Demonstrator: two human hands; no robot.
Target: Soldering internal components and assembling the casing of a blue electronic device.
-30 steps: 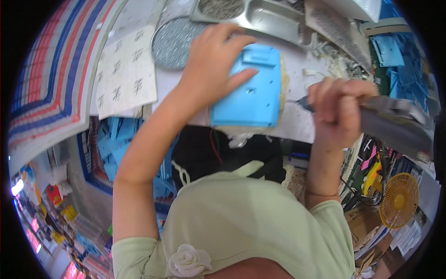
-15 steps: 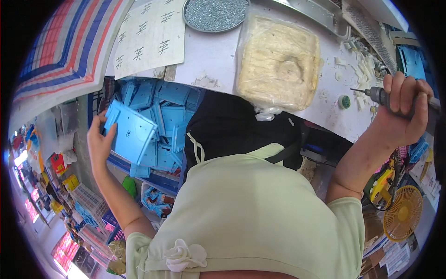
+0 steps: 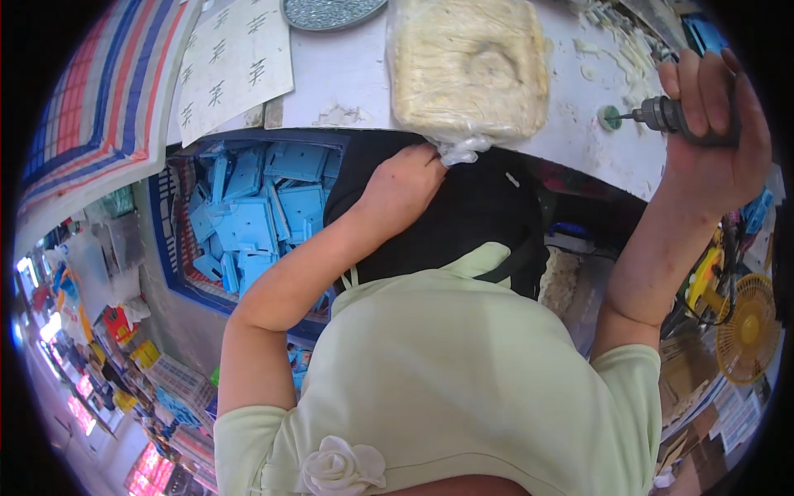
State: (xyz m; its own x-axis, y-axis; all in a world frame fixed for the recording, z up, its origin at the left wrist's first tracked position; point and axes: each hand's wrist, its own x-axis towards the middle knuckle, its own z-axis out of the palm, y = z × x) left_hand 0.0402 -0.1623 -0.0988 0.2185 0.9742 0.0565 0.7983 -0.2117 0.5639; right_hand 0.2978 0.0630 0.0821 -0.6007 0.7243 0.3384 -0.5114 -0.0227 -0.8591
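My right hand (image 3: pixel 703 116) grips an electric screwdriver (image 3: pixel 660 114) with a dark body. Its thin bit points left, and its tip shows at a small round green piece (image 3: pixel 609 117) on the table; whether they touch I cannot tell. My left hand (image 3: pixel 403 186) is closed at the front edge of the table, its fingers curled beside the knotted plastic end (image 3: pixel 461 152) of a wrapped yellowish pad (image 3: pixel 467 70). What those fingers hold, if anything, is hidden. Left of that arm, blue plastic plates (image 3: pixel 248 223) fill a blue crate (image 3: pixel 157 240).
A round tray (image 3: pixel 335 18) of small metal screws and a paper sheet with written characters (image 3: pixel 236 66) lie on the white table (image 3: pixel 339 83). White scraps (image 3: pixel 624 41) are strewn at the right. A striped cloth (image 3: pixel 99 91) hangs at left; a yellow fan (image 3: pixel 748 326) stands lower right.
My left hand has let go of a blue plate, now back among the others, and moved right to the table edge. The screwdriver's tip has come over to the green piece.
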